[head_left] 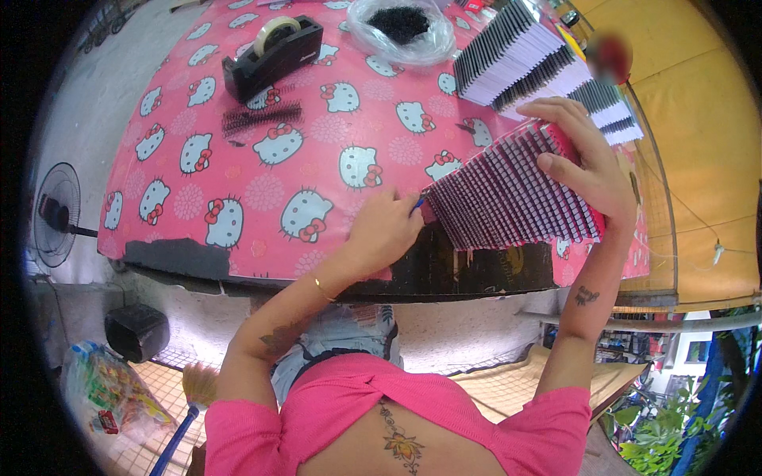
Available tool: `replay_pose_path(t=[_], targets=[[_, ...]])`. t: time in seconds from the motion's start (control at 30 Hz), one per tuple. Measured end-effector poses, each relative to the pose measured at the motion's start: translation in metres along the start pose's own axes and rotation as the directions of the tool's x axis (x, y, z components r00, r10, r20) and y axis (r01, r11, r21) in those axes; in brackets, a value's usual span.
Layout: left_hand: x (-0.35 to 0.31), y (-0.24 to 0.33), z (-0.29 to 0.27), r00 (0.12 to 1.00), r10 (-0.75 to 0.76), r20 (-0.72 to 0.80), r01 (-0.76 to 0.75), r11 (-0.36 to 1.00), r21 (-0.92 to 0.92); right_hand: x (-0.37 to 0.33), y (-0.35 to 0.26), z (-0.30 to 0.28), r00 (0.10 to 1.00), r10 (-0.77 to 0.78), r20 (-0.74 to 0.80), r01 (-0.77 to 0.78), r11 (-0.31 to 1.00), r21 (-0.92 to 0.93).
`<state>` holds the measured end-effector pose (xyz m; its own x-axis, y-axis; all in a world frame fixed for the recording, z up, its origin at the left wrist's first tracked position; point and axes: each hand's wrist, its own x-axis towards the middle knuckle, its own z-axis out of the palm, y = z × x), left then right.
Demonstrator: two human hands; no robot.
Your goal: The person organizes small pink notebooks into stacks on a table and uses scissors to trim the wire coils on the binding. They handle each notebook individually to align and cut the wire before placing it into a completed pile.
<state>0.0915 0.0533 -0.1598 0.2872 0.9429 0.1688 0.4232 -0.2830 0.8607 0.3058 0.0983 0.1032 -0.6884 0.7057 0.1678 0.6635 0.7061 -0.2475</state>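
The stack [508, 194] lay at the bench's [316, 163] near edge, towards the right corner. The left hand [386, 228] curled around a blue tool [417, 203]; the right hand [586, 155], half open, clasped the stack. It seemed light, loose, best held endwise.

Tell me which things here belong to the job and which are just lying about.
Likely job: block, in the right hand; blue tool, in the left hand; black strips; bag of black bits; black-and-white stacks; perhaps tape dispenser.
Likely lying about: fan; broom; packet bag.
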Motion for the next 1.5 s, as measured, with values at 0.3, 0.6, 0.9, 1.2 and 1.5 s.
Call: replay_pose_path(t=[0.3,0.6,0.9,1.2,1.5], targets=[[0.006,-0.001,-0.014,0.771,-0.468,0.432,0.619,0.390,-0.682,-0.002,0.003,0.001,1.000,0.003,-0.003,-0.003,1.000,0.014],[0.009,-0.001,-0.001,0.990,0.138,-0.021,-0.116,0.899,0.422,0.000,0.002,0.001,1.000,-0.011,0.005,0.011,1.000,0.013],[0.019,-0.011,-0.016,0.764,-0.434,0.477,0.644,0.471,-0.603,-0.003,0.003,-0.003,1.000,0.010,0.021,-0.010,1.000,0.015],[0.014,0.013,-0.005,0.999,0.035,-0.008,-0.030,0.947,0.320,-0.003,0.002,-0.004,0.998,0.031,0.052,-0.034,0.998,0.047],[0.031,-0.014,-0.027,0.683,-0.461,0.567,0.731,0.417,-0.540,-0.009,0.005,-0.004,1.000,0.019,-0.001,-0.019,0.999,0.048]])
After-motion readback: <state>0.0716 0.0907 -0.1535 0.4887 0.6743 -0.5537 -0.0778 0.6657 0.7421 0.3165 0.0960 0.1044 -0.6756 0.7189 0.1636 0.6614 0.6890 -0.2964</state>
